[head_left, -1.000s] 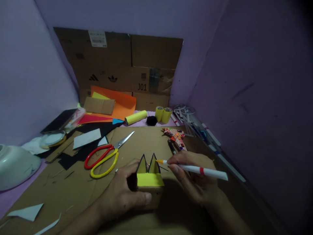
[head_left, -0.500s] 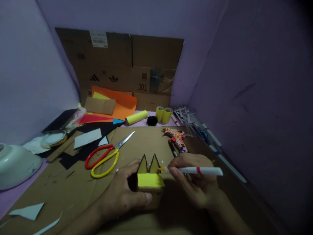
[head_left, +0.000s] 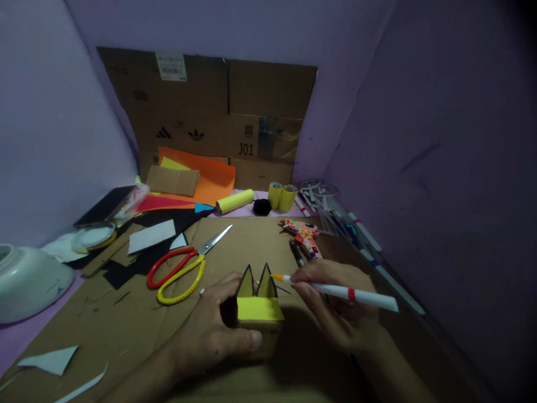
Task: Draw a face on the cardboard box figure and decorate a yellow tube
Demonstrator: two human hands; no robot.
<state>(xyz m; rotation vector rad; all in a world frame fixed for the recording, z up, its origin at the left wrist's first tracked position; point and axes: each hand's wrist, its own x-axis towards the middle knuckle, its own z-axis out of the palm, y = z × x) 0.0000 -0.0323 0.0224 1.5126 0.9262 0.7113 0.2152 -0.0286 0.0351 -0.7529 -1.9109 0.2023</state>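
My left hand (head_left: 222,324) grips a small cardboard box (head_left: 260,309) from its left side, thumb across the near face. The box has a bright yellow top, and two pointed, dark-edged ears (head_left: 265,282) stand at its far edge. In my right hand (head_left: 342,302) is a white marker pen (head_left: 356,295) with a red band and an orange tip. That tip is at the right ear's right edge; whether it touches cannot be made out. The far side of the box and my left fingertips are hidden.
Scissors (head_left: 188,268) with red and yellow handles lie left of the box. Behind my right hand are a patterned glue gun (head_left: 305,232) and a black pen (head_left: 296,253). Yellow rolls (head_left: 287,197) stand at the back. A white bowl (head_left: 33,285) sits at far left.
My right hand has tilted the marker, its back end dropping and moving right, while its tip rose slightly along the ear's edge. My left hand keeps the box in place.
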